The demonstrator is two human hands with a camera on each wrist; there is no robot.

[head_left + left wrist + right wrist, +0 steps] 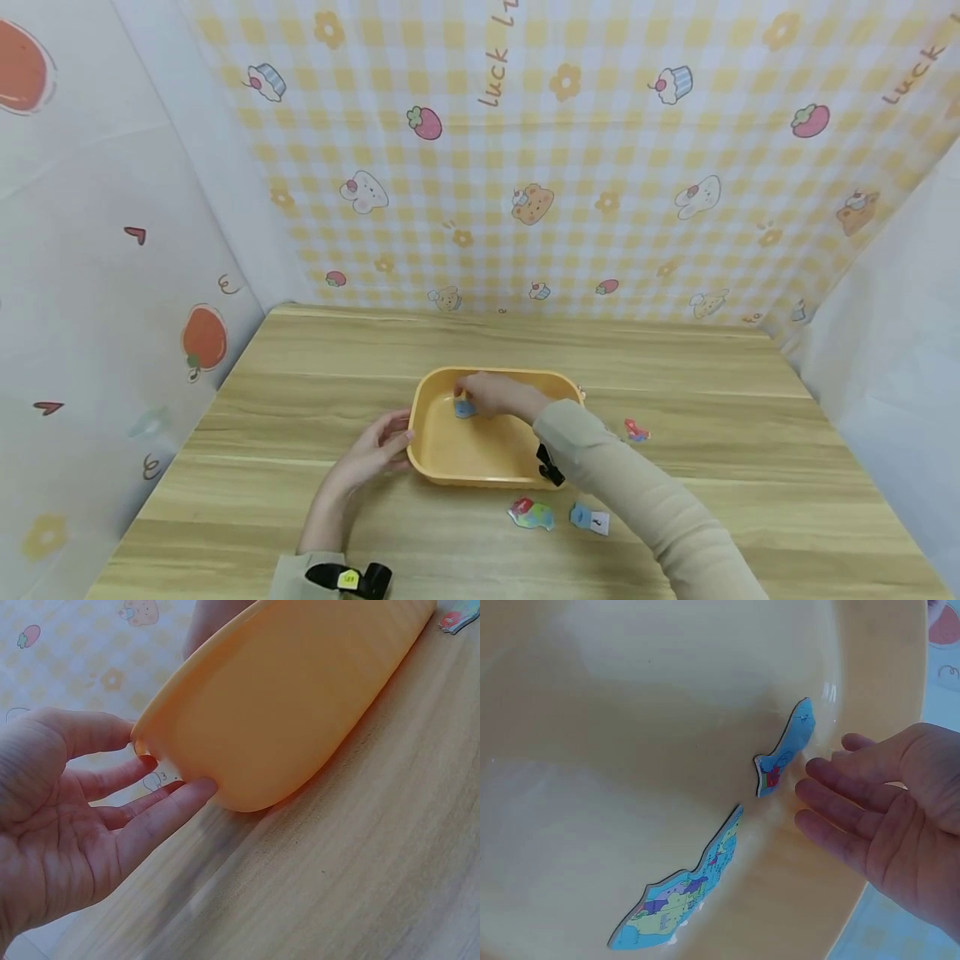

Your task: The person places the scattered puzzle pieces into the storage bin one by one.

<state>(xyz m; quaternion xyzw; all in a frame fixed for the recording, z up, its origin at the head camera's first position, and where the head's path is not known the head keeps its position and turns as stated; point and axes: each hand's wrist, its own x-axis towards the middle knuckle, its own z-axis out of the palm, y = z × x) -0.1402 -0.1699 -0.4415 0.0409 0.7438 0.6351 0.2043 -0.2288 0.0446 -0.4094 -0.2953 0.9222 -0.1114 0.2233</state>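
My left hand (375, 450) grips the left end of a yellow plastic basin (480, 481), the thumb at its rim and the fingers against the outer wall. Inside the basin is my right hand (487, 393). In the right wrist view its loosely bent fingers (832, 802) lie right beside a small blue puzzle piece (795, 739) with a red patch; whether they touch it I cannot tell. A longer map-printed puzzle piece (671, 900) lies near it on the basin floor.
On the wooden table (315, 358), a red and green piece (531, 513) and a blue and white piece (590, 518) lie in front of the basin. A red piece (637, 430) lies to its right. A patterned cloth (525, 167) hangs behind.
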